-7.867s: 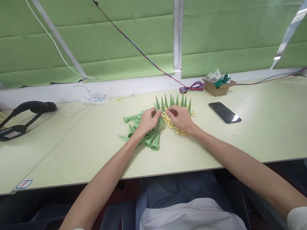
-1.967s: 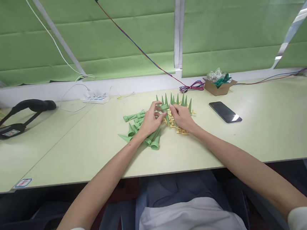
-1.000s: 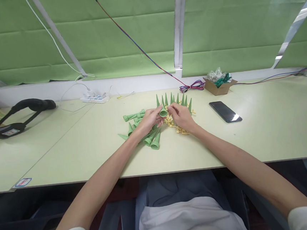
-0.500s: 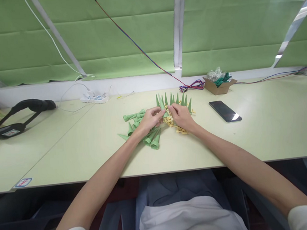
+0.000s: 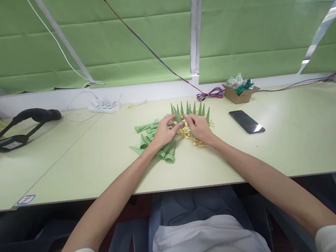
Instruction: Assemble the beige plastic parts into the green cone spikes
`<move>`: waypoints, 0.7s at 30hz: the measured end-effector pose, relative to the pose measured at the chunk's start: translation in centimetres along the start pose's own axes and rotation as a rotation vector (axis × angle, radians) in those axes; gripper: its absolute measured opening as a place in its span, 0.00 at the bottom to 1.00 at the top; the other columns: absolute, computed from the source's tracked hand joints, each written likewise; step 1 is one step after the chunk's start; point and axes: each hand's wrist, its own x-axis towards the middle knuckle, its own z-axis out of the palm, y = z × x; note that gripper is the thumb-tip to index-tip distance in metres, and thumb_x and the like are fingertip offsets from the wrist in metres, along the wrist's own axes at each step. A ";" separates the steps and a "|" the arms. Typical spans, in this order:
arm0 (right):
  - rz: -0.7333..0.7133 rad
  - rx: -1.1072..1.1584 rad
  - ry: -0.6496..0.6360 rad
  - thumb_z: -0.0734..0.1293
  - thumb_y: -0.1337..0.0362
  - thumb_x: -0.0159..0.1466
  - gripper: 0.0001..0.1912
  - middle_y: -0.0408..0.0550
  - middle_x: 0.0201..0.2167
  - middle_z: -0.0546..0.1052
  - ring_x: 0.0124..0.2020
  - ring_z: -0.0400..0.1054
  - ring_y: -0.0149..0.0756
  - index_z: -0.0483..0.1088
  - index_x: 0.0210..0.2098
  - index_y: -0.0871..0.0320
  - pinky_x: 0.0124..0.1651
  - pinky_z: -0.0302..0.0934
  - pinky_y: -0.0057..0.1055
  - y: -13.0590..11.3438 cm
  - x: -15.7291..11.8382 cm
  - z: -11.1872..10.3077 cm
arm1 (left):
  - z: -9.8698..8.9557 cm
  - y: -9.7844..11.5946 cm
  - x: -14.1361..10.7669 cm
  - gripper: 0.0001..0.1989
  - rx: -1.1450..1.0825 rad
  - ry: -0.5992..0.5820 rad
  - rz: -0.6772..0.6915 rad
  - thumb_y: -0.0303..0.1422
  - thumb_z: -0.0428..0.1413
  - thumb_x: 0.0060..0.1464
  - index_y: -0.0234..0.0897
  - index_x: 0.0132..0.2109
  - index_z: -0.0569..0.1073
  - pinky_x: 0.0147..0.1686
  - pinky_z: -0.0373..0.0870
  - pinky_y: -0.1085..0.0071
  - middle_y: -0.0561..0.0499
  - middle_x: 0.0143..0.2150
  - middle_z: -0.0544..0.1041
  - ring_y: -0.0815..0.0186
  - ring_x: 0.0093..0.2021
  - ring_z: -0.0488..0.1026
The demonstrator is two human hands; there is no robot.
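My left hand (image 5: 165, 131) is closed around the lower part of a green plastic cone (image 5: 177, 116), which points upward; its base is hidden by my thumb. Beside it, my right hand (image 5: 199, 128) has its thumb and fingers pinched together; whatever is between them cannot be made out. Behind both hands stand several green cones (image 5: 203, 110), upright in a loose group. Small yellow plastic pieces (image 5: 198, 142) lie heaped under and between my hands. More green cones (image 5: 170, 156) lie on their sides under and around my left wrist.
A black phone (image 5: 246, 122) lies to the right. At the back are a small cardboard box (image 5: 240, 97) with plastic wrap, a coil of red and blue wire (image 5: 210, 94) and a white power strip (image 5: 104, 107). A black headset-like device (image 5: 24, 128) rests at the far left.
The cone in my left hand has lowered slightly, and my left thumb has shifted down with it. My right hand has barely moved.
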 end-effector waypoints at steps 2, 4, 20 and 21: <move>0.006 0.007 0.009 0.53 0.47 0.72 0.26 0.41 0.18 0.60 0.22 0.54 0.32 0.52 0.22 0.54 0.30 0.49 0.32 -0.1 0.0 0.0 | 0.0 -0.1 0.0 0.14 0.002 0.007 0.002 0.40 0.60 0.56 0.35 0.45 0.74 0.32 0.69 0.73 0.44 0.49 0.73 0.72 0.32 0.69; 0.015 0.017 0.022 0.54 0.48 0.72 0.25 0.41 0.18 0.60 0.22 0.54 0.32 0.53 0.22 0.54 0.31 0.49 0.32 -0.2 0.0 -0.1 | 0.0 -0.2 0.0 0.14 0.006 0.019 -0.010 0.39 0.60 0.56 0.36 0.46 0.72 0.31 0.68 0.74 0.45 0.48 0.73 0.73 0.31 0.68; 0.018 0.094 0.043 0.57 0.53 0.72 0.20 0.41 0.22 0.65 0.24 0.58 0.32 0.59 0.26 0.55 0.32 0.52 0.31 -0.6 -0.1 -0.5 | 0.1 0.7 0.2 0.25 -0.292 -0.042 -0.349 0.53 0.56 0.58 0.33 0.29 0.72 0.14 0.56 0.75 0.50 0.25 0.68 0.70 0.23 0.65; 0.012 0.105 0.037 0.57 0.53 0.72 0.20 0.41 0.22 0.66 0.24 0.59 0.32 0.60 0.27 0.55 0.33 0.52 0.31 -0.6 -0.1 -0.5 | 0.1 0.8 0.2 0.26 -0.308 -0.054 -0.360 0.54 0.57 0.57 0.32 0.29 0.73 0.14 0.56 0.75 0.49 0.25 0.69 0.71 0.23 0.65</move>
